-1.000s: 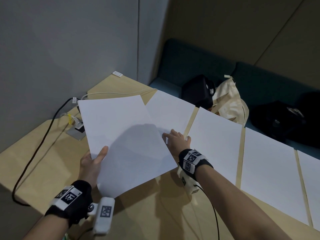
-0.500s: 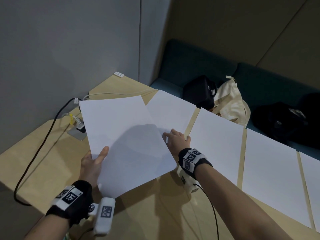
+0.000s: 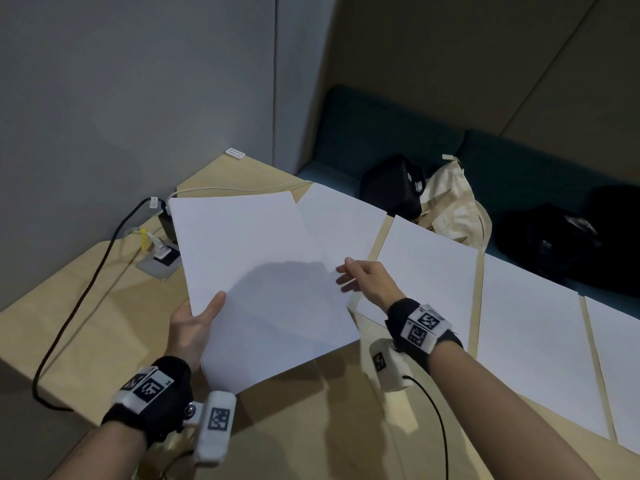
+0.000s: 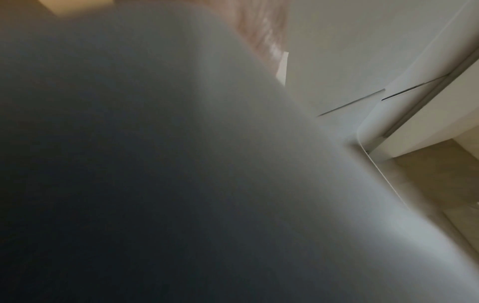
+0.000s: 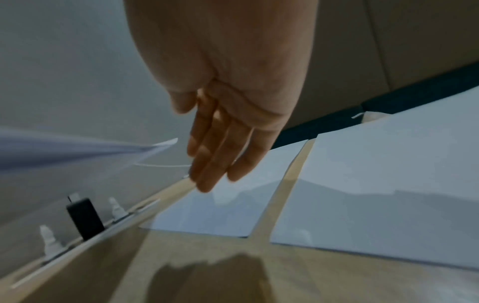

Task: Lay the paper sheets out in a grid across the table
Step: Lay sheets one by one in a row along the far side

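My left hand [image 3: 199,320] grips a stack of white paper sheets [image 3: 263,289] at its near left corner, thumb on top, tilted above the wooden table [image 3: 86,341]. The stack's blurred underside [image 4: 181,164] fills the left wrist view. Several single sheets lie in a row along the far edge: the leftmost sheet [image 3: 343,223], partly hidden by the stack, a second sheet [image 3: 429,271] and a third sheet [image 3: 533,334]. My right hand [image 3: 356,277] hovers open by the stack's right edge. In the right wrist view its straight fingers [image 5: 220,160] hang just above the leftmost sheet [image 5: 220,213].
A floor-box socket [image 3: 162,258] with plugs and a black cable [image 3: 86,292] sits at the table's left. Behind the far edge a teal bench holds a black bag [image 3: 391,188], a cream tote [image 3: 453,202] and another dark bag [image 3: 561,244]. Bare wood [image 3: 311,427] lies near me.
My right hand has lifted off the leftmost laid sheet and turned toward the held stack. The left hand still holds the stack, nearly in the same place.
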Action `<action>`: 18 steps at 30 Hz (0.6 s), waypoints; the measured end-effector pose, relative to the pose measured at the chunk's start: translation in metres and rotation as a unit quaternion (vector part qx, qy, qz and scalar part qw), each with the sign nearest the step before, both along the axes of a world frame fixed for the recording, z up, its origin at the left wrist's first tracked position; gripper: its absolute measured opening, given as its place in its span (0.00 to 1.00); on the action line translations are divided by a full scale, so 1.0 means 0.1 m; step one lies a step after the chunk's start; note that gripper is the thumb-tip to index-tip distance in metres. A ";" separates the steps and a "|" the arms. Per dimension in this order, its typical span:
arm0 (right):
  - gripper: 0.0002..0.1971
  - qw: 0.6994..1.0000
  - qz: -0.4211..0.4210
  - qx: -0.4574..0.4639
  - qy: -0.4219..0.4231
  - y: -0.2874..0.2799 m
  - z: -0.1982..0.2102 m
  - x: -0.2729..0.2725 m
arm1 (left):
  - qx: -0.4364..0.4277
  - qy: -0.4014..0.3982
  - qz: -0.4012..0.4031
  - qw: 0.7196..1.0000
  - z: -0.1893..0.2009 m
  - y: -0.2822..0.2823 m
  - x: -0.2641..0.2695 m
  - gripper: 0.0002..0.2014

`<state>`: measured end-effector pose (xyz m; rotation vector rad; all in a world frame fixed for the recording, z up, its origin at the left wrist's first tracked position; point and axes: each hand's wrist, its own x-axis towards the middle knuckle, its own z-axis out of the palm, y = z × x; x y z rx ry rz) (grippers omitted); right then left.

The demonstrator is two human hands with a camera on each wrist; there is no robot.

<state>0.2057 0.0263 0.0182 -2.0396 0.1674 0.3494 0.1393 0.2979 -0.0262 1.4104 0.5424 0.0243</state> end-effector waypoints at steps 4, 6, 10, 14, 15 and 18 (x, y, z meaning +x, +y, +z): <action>0.23 0.999 0.038 0.012 0.033 -0.03 0.07 -0.27 | 0.003 -0.004 -0.040 0.999 0.11 -0.12 -0.04 0.04; 0.23 0.999 0.048 -0.012 0.010 -0.05 0.05 -0.39 | 0.005 -0.022 -0.066 0.998 0.19 -0.20 -0.08 0.03; 0.24 0.999 -0.036 0.007 -0.039 -0.16 0.02 -0.58 | 0.014 -0.046 -0.080 0.996 0.26 -0.31 -0.16 0.10; 0.20 0.993 -0.091 0.046 -0.052 -0.33 0.03 -0.80 | -0.012 -0.032 -0.076 0.997 0.31 -0.43 -0.25 0.14; 0.22 0.993 -0.098 0.044 -0.053 -0.37 0.03 -0.86 | -0.009 -0.031 -0.076 0.997 0.31 -0.46 -0.27 0.12; 0.23 0.990 -0.114 0.061 -0.059 -0.49 0.03 -1.01 | 0.005 -0.035 -0.055 0.998 0.32 -0.55 -0.36 0.16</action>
